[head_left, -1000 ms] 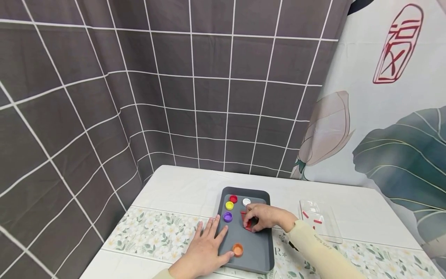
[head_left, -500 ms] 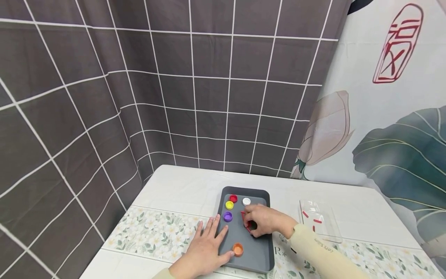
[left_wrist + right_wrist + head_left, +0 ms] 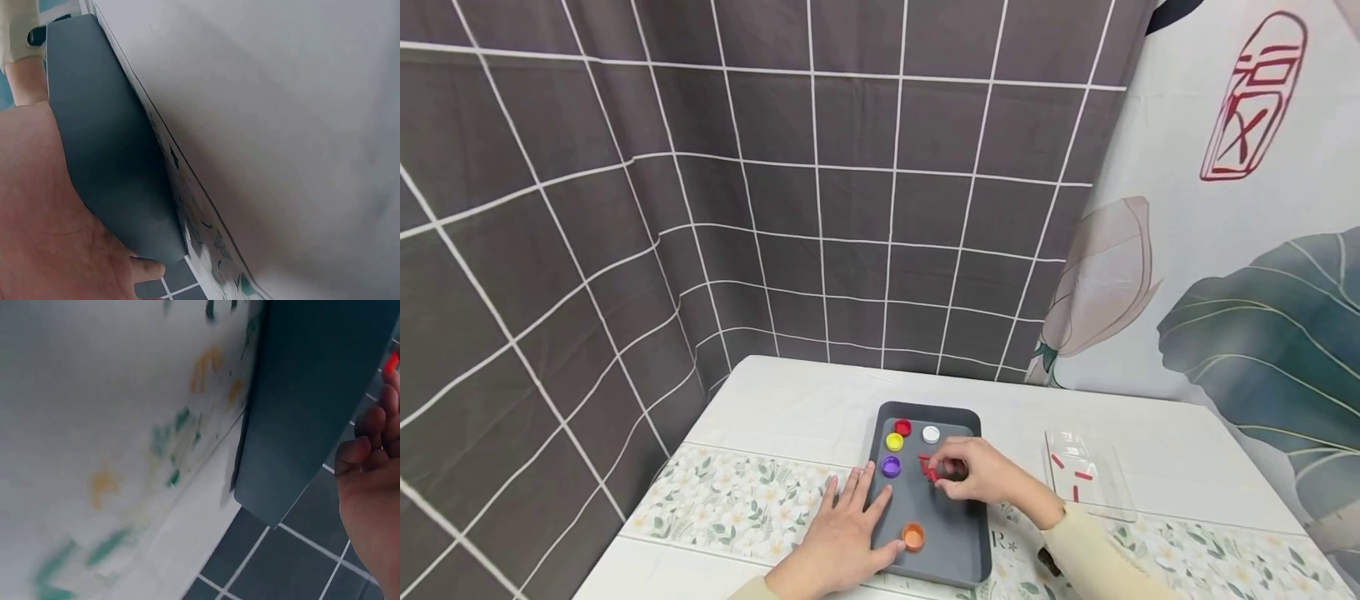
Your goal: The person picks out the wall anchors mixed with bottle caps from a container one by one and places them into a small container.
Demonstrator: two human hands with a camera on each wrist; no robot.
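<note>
My right hand [image 3: 983, 472] is over the right half of a grey tray [image 3: 951, 542], thumb and forefinger pinching a small red stick [image 3: 932, 475]. In the right wrist view, bright red [image 3: 392, 362] shows at its fingertips. Beside them another red stick [image 3: 924, 459] lies on the tray floor, partly covered by the fingers. My left hand [image 3: 838, 542] rests with spread fingers along the tray's left edge. Its thumb tip reaches the orange bottle cap [image 3: 913, 537]. Purple [image 3: 891, 466], yellow and red caps line the left side; a white cap [image 3: 931, 434] sits farther right.
To the right of the tray, a clear plastic tray [image 3: 1112, 500] has three red sticks [image 3: 1083, 476] in it. A white tablecloth [image 3: 805, 396] with a floral band covers the table. Dark gridded cloth [image 3: 850, 200] hangs behind, beside a printed white curtain [image 3: 1195, 317].
My right hand has shifted a little right and its fingers have arched up, showing the red stick at their tips. The left hand has stayed in place.
</note>
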